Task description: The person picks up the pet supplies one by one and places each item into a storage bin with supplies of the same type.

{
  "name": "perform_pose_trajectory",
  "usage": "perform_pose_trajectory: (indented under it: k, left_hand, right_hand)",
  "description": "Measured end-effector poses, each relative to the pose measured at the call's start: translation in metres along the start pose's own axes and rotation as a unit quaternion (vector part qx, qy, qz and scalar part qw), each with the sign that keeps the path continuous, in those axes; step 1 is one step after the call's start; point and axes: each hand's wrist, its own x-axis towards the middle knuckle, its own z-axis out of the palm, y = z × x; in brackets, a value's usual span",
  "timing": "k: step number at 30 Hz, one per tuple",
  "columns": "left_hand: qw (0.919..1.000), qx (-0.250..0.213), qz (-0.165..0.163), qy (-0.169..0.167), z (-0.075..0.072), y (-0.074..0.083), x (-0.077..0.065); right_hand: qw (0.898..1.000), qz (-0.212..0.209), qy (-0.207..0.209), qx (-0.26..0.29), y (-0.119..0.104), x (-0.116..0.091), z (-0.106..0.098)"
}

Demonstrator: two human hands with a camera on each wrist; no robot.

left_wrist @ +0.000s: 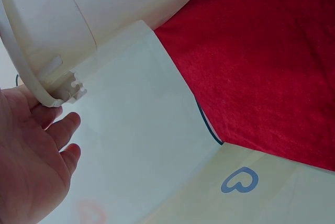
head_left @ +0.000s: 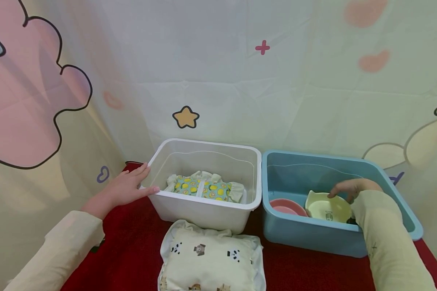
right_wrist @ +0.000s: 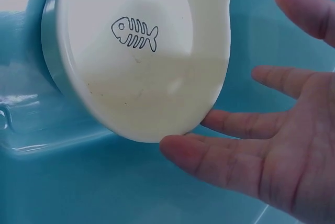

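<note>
My left hand rests at the near left corner of a white plastic bin, fingers and thumb spread out along its rim. In the left wrist view the fingertips sit by the underside of that rim. My right hand reaches down into a blue bin beside it. There, in the right wrist view, its fingers are spread, and one fingertip touches the edge of a pale yellow cat-shaped pet bowl with a fishbone print. A pink bowl lies left of the yellow one.
Inside the white bin lies a lemon-print cushion with white ruffles. A cream ruffled cushion with animal prints lies in front on the red cloth. A printed curtain hangs behind the bins. A small dark thing shows beside the right sleeve.
</note>
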Motion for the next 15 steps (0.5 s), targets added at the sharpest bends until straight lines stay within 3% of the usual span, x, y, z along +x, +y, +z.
perform_pose_trajectory:
  k: [6, 15]
  left_hand:
    - [1.0000, 0.000, 0.000, 0.001, -0.0007, 0.0009, 0.0001]
    - [1.0000, 0.006, -0.002, 0.005, 0.0006, -0.0016, 0.0002]
  right_hand:
    - [0.997, -0.031, -0.025, 0.069, -0.0061, -0.0002, 0.0054]
    - [0.997, -0.040, 0.010, 0.062, -0.0077, -0.0004, 0.0071]
